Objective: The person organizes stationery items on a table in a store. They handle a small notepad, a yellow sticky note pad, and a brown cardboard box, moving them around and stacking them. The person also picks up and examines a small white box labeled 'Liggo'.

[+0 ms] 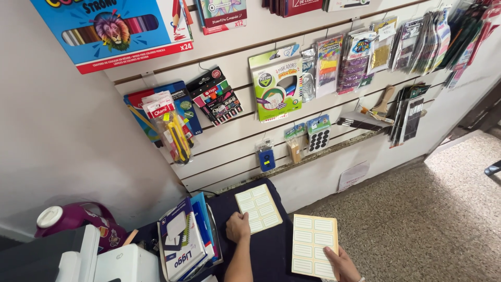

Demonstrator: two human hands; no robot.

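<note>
Cream-coloured sheet of green-bordered rectangular labels (259, 208) lies flat on a dark navy cloth-covered surface (271, 250), close to the base of the wall. Left hand (237, 227) rests on the near left corner of this sheet, fingers curled and pressing down on it; nothing is clasped in the palm. Right hand (340, 262) holds a second, similar label sheet (314, 245) by its lower right corner, thumb on top, the sheet raised above the speckled stone floor (433, 209) and overlapping the cloth's right edge. The two sheets are near each other but apart. Left of the cloth stands a stack of spiral notebooks (185, 243). White slatted wall panel (235, 141) above carries hanging stationery packets.
</note>
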